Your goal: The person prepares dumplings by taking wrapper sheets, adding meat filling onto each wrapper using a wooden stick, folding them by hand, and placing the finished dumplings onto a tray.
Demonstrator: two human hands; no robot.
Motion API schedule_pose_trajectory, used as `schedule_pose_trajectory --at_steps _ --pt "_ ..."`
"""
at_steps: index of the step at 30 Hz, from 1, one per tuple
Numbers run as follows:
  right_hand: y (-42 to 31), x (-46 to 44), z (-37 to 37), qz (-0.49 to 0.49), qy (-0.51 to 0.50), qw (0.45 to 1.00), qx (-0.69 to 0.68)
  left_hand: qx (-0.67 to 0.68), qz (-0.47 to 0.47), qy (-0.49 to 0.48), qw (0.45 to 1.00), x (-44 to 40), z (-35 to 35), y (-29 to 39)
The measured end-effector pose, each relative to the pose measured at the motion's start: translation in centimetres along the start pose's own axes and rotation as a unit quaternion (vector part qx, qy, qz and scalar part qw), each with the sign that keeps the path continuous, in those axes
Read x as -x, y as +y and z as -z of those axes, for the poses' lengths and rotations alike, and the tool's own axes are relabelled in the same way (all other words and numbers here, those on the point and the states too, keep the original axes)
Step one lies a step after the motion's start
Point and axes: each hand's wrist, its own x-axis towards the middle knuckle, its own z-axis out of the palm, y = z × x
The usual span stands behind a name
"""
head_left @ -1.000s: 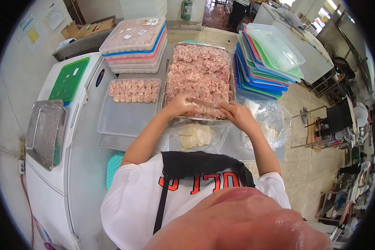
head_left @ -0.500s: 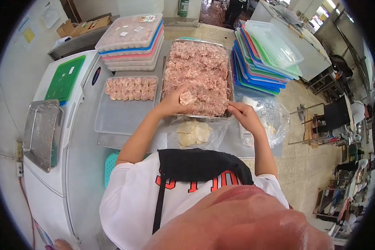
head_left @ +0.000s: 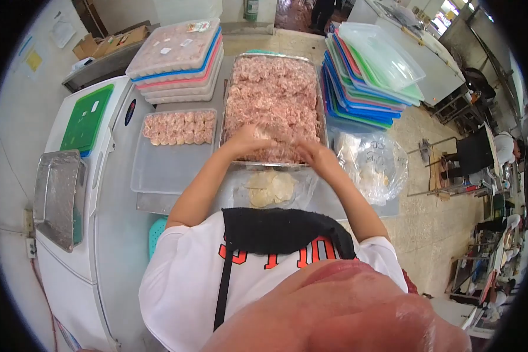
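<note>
A metal tray (head_left: 222,132) heaped with pale pink ground meat (head_left: 273,88) lies in front of me. Over its near end, my left hand (head_left: 247,141) is closed around a filled dumpling, now mostly hidden by the fingers. My right hand (head_left: 318,157) reaches in from the right, fingers drawn together near the left hand; what they pinch is too blurred to make out. Between the tray and my body, a stack of round pale wrappers (head_left: 271,188) lies on clear plastic. To the left, rows of open-topped dumplings (head_left: 179,127) fill the far part of a translucent plastic tray (head_left: 167,170).
Stacked filled trays (head_left: 173,56) stand at back left, and stacked coloured lids (head_left: 369,76) at back right. A plastic bag (head_left: 372,167) lies right of the meat. On the white freezer (head_left: 94,205) at left sit an emptied metal pan (head_left: 58,196) and a green lid (head_left: 88,117).
My right hand has moved left from the meat tray's right edge toward my left hand. My left hand has turned, so the dumpling's face no longer shows. The view has shifted slightly.
</note>
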Motion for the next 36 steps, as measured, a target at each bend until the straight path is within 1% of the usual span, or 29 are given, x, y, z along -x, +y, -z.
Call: schedule_pose_trajectory --at_steps 1,3,4,5,7,8,10,11,13,14,15,16,17,18,19,20,21,22,24,25,27,28,29,31,32,33,34,36 --pt "0.1 -0.5 1.4 -0.084 -0.099 0.985 0.115 0.040 -0.010 -0.013 0.999 0.4 -0.2 0.0" --pt "1.2 -0.1 2.7 -0.109 -0.109 0.982 0.106 0.115 -0.031 -0.033 0.992 1.1 0.2 -0.1" --pt "1.2 0.0 3.2 -0.121 -0.116 0.981 0.100 0.085 -0.034 -0.017 0.996 1.2 0.4 -0.2" --pt "1.1 -0.1 4.1 -0.130 -0.102 0.985 0.054 0.057 -0.034 0.000 0.998 1.1 0.8 -0.3" --pt "-1.1 0.1 6.4 -0.160 -0.080 0.983 -0.045 0.025 -0.073 0.029 0.997 1.6 1.0 0.2" --pt "-2.0 0.3 6.8 -0.159 -0.049 0.976 -0.138 -0.008 -0.122 0.049 0.991 1.5 1.1 0.2" --pt "-4.4 0.4 7.5 -0.149 -0.054 0.963 -0.217 -0.079 -0.224 0.090 0.967 1.1 1.0 0.7" --pt "-5.0 0.6 6.5 -0.134 -0.075 0.965 -0.213 -0.054 -0.160 0.044 0.985 1.9 1.2 3.4" --pt "-5.7 0.6 4.8 -0.103 -0.112 0.968 -0.202 -0.084 -0.134 0.000 0.987 1.6 1.2 3.1" --pt "-5.0 0.5 4.7 -0.087 -0.105 0.979 -0.155 -0.100 -0.124 -0.022 0.987 1.2 1.2 2.7" --pt "-3.8 0.2 5.1 -0.070 -0.098 0.987 -0.106 -0.126 -0.139 0.009 0.982 0.9 0.8 2.3" --pt "-4.1 -0.4 5.8 -0.050 -0.091 0.993 -0.056 -0.109 -0.115 0.015 0.987 0.8 0.6 1.8" --pt "-5.2 -0.4 6.9 -0.048 -0.054 0.996 0.043 -0.094 -0.092 0.024 0.991 0.6 0.6 1.4" --pt "-6.0 -0.3 6.6 -0.034 -0.024 0.998 0.048 -0.081 -0.070 0.032 0.994 0.3 0.7 0.8" --pt "-6.7 -0.2 6.1 -0.021 0.005 0.998 0.051 -0.098 -0.075 0.062 0.990 0.1 0.5 0.1" --pt "-7.2 0.0 5.7 -0.009 0.035 0.998 0.055 -0.089 -0.069 0.059 0.992 0.0 0.4 -0.5" --pt "-6.5 0.0 4.7 -0.015 -0.015 0.995 0.095 -0.079 -0.065 0.057 0.993 0.0 0.5 -0.4" --pt "-5.2 -0.4 3.8 -0.013 -0.020 0.998 0.063 -0.069 -0.060 0.053 0.994 0.1 0.5 -0.4" --pt "-1.8 -0.7 3.2 -0.011 -0.029 1.000 0.001 -0.120 -0.069 0.089 0.986 0.8 -0.2 -1.6" --pt "-0.7 -0.7 3.7 -0.108 -0.097 0.979 0.146 -0.146 -0.075 0.112 0.980 1.0 -0.1 -1.6" --pt "0.7 -0.1 5.2 -0.120 -0.101 0.981 0.116 -0.002 -0.023 0.017 1.000 2.2 0.7 -0.5" --pt "0.5 0.1 5.9 -0.126 -0.104 0.981 0.103 0.071 0.004 -0.031 0.997 2.6 1.0 0.3" --pt "-0.1 0.3 6.5 -0.133 -0.076 0.988 0.011 0.018 -0.058 0.014 0.998 2.6 1.0 0.9" --pt "-2.4 0.4 7.4 -0.110 -0.055 0.990 -0.063 -0.084 -0.176 0.101 0.976 2.7 0.6 1.6" --pt "-3.8 0.2 7.6 -0.097 -0.043 0.989 -0.101 -0.086 -0.143 0.081 0.983 2.5 0.4 1.6" --pt "-5.2 0.0 7.6 -0.076 -0.058 0.987 -0.129 -0.089 -0.110 0.060 0.988 2.2 0.3 1.6" --pt "-5.2 0.2 6.8 -0.069 -0.076 0.986 -0.133 -0.092 -0.077 0.039 0.992 1.9 0.3 1.5" --pt "-4.4 0.7 4.8 -0.056 -0.112 0.982 -0.143 -0.152 -0.128 0.040 0.979 1.7 0.3 1.7"
